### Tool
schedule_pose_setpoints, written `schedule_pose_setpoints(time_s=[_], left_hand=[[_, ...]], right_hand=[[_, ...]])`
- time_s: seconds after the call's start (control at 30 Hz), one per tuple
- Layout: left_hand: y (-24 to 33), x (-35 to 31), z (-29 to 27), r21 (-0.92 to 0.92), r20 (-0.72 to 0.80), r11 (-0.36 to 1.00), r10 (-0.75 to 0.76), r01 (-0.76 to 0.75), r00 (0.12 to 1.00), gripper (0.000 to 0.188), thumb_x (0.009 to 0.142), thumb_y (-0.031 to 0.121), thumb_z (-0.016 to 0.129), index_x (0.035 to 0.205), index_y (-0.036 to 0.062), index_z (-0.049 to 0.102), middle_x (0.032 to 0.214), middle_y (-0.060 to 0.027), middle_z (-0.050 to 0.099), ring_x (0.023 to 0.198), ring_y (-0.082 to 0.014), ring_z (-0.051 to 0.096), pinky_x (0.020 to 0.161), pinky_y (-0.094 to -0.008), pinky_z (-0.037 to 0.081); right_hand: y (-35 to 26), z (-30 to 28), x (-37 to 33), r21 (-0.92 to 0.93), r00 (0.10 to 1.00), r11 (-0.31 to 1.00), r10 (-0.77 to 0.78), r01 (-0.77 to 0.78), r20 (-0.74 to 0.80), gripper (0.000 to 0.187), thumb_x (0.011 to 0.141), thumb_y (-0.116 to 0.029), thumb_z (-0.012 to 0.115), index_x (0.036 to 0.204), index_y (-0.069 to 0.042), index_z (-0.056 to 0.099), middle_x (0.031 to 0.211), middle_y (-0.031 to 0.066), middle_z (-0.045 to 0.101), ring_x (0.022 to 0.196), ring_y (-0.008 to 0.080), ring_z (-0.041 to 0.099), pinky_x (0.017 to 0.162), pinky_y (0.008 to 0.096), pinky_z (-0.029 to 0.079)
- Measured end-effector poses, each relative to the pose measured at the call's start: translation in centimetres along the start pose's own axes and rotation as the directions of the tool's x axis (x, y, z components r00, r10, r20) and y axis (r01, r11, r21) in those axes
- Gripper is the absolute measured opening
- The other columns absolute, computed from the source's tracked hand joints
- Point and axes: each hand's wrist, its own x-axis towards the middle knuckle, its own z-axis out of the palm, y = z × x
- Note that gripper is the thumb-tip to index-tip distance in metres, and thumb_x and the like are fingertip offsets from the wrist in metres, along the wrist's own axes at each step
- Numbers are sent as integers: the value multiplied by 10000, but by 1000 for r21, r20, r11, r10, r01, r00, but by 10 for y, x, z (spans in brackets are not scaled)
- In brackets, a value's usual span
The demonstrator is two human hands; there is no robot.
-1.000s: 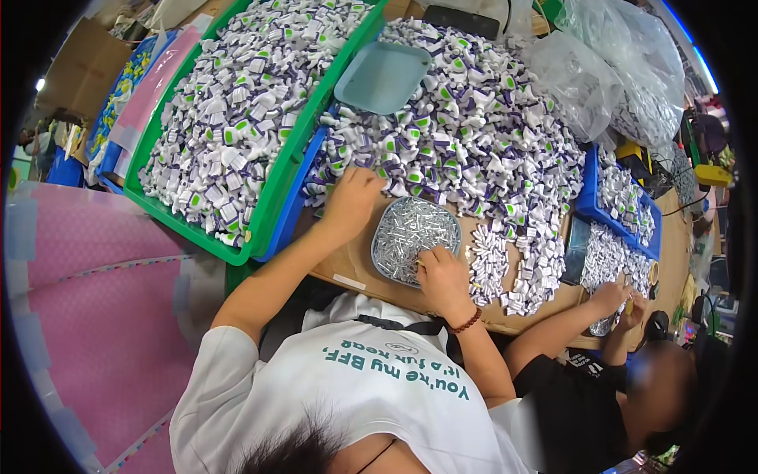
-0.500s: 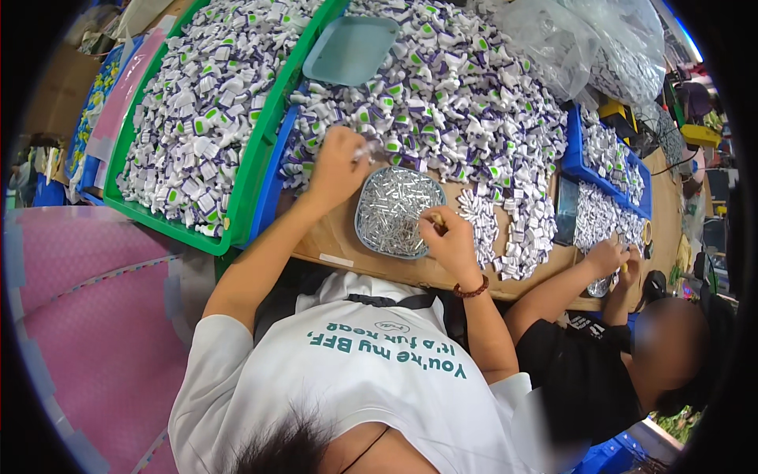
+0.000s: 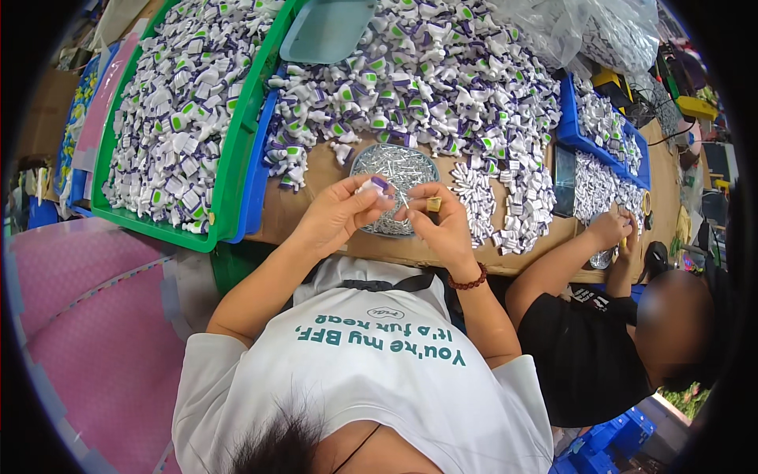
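Okay, going left to right: first up, a long green plastic tray (image 3: 150, 225) heaped with small white, purple and green plastic figures (image 3: 181, 118), plus a blue plastic tray (image 3: 254, 189) just beside. Next along, the bare left hand (image 3: 339, 212), thumb and fingers clamped on a small white-and-purple plastic piece (image 3: 378, 183), held up in front of a rounded grey-blue plastic bowl full of shiny silver metal pins (image 3: 403, 162). Nearly meeting at the fingertips, the bare right hand (image 3: 442, 225), yellow band (image 3: 433, 204) on one finger, thumb and fingertips close, seemingly around a single pin; honestly can't tell against the loose ones behind. Further right, slim white plastic parts (image 3: 474, 209) on the brown tabletop (image 3: 505, 258).

Probably at the bringing-together step, with nothing visibly joined. Next move seemingly calls for a steady left grip and careful lining up of pin and piece.
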Motion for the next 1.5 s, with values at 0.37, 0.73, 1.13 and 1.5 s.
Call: schedule_pose_setpoints(time_s=[0.37,0.73,1.13,1.5], left_hand=[[-3,-2,-2,20,50,995,-100,99,994,130,936,213,540,996,101,559,829,22,604,675,-26,557,601,-162,456],[7,-3,3,92,24,989,-116,113,993,107,919,184,565,961,88,586,782,42,575,676,-25,532,596,-165,418],[0,-4,11,68,48,994,-94,91,994,146,882,92,601,1024,94,571,897,-3,612,688,-27,506,597,-163,427],[-15,0,3,77,15,993,91,-92,996,153,923,97,534,1073,72,536,1038,-93,603,889,-150,611,740,-225,517]], right_hand=[[1,11,-5,-67,991,991,-111,116,76,572,808,40,540,1341,-28,344,835,70,637,803,85,597,701,201,455],[2,14,-11,-485,918,797,-395,360,33,595,755,31,574,1321,-55,413,767,68,677,554,134,594,520,241,462],[10,18,-11,-477,888,791,-458,384,-45,638,760,17,576,1355,-56,360,800,101,682,629,213,641,596,287,500],[14,-27,7,-573,985,815,-156,88,-70,298,787,-54,628,1084,-47,604,806,126,671,706,258,656,660,319,516]])
